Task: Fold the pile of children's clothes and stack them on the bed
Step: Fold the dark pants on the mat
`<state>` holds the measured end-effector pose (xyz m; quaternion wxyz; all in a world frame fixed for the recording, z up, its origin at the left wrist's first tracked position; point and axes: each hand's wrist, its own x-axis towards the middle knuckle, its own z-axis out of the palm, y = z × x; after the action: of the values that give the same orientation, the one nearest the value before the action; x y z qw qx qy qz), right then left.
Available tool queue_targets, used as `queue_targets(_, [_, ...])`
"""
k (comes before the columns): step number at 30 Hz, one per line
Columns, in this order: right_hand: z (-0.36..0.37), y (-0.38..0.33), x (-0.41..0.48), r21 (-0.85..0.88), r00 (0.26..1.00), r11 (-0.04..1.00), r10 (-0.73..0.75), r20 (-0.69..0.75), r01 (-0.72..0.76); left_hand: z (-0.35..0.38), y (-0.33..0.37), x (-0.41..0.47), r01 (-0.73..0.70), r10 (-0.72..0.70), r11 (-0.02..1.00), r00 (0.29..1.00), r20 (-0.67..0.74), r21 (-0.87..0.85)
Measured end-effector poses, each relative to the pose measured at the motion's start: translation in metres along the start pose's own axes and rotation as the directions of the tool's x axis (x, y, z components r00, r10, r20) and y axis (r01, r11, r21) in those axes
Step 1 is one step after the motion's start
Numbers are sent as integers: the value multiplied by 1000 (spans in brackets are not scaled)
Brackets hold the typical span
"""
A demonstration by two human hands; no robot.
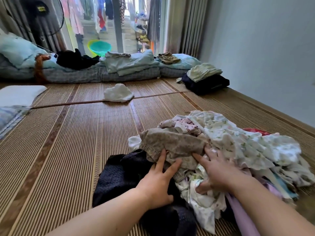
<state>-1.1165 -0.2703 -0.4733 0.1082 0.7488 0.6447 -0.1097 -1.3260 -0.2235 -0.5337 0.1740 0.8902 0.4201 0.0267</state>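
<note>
Beige garment (173, 145) atop the clothes pile (238, 143), near right on the bamboo-mat bed (68, 150) — left hand (158, 181) and right hand (216, 174) rest on it, fingers extended, gripping nothing.

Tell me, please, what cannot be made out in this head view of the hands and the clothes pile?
- Head view, right hand: whether it grips the pile is hidden by folds of cloth.
- Red item: mostly hidden behind the floral garment.
- Dark garment: partly under the left hand and arm, cut off by the bottom edge.
- Laundry outside the window: blurred.
</note>
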Motion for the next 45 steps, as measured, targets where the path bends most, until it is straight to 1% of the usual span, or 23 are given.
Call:
queue_targets(2, [3,-19,-15,38,995,998,-45,-88,48,3,-5,-17,53,-53,999,998,-32,-13])
queue_targets(3, [9,-30,-25,38,970,991,-118,-213,129,5,-7,-27,104,-104,995,994,-44,-6])
queue_targets(4, [17,-42,-36,-18,904,975,-214,-370,223,8,-11,-37,170,-169,985,985,-35,8])
queue_targets(5, [25,-54,-46,-58,810,949,-294,-507,308,10,-16,-46,242,-242,970,970,-11,5])
queue_targets(6, [34,-67,-54,-65,717,911,-364,-595,408,10,-23,-57,307,-307,952,951,34,-10])
queue_targets(7, [42,-81,-61,-72,670,877,-413,-617,474,12,-35,-68,346,-345,938,935,80,6])
queue_targets(8, [54,-93,-68,-67,670,861,-440,-598,505,12,-41,-77,360,-364,932,922,131,51])
queue_targets(9, [64,-101,-71,-35,731,864,-447,-516,503,14,-47,-79,346,-359,932,919,161,104])
queue_targets(11, [72,-146,-100,2,899,912,-403,-168,410,2,-64,-129,310,-328,942,931,160,127])
queue_targets(12, [77,-149,-99,26,945,945,-327,12,326,-1,-65,-130,281,-298,952,940,166,117])
queue_targets(13, [80,-152,-97,2,960,963,-267,82,268,-4,-65,-136,267,-284,957,942,178,116])
queue_targets(16, [81,-169,-96,28,979,981,-187,-86,190,-24,-73,-170,260,-288,953,938,196,156])
queue_targets(20, [91,-175,-104,132,978,984,-90,-190,117,-28,-95,-223,319,-355,930,909,219,185])
queue_targets(23, [85,-181,-111,340,965,932,-40,-259,130,-31,-108,-257,337,-369,926,903,219,172])
queue_targets(25, [70,-190,-113,524,953,840,25,-302,144,-32,-115,-275,341,-360,933,893,270,116])
queue_targets(27, [39,-202,-115,671,917,710,90,-388,214,-38,-118,-291,370,-347,928,896,275,-35])
queue_targets(29, [-4,-214,-120,805,891,513,151,-428,299,-48,-118,-301,398,-358,888,913,198,-230])
queue_targets(31, [-50,-223,-124,882,886,305,187,-424,358,-64,-114,-303,364,-356,874,931,85,-323])
queue_targets(34, [-112,-241,-137,903,887,41,173,-428,428,-96,-99,-296,220,-295,868,950,-107,-446])
queue_targets(36, [-145,-254,-147,874,872,-83,160,-463,479,-122,-81,-290,103,-254,838,943,-217,-535])
queue_targets(39, [-181,-274,-162,833,878,-282,102,-468,476,-154,-52,-285,-78,-213,716,922,-324,-693])
queue_targets(41, [-189,-284,-168,820,893,-369,70,-446,438,-161,-42,-282,-122,-243,686,891,-384,-717])
queue_targets(45, [-180,-282,-161,839,920,-386,80,-385,384,-157,-52,-284,0,-368,836,741,-561,-548])
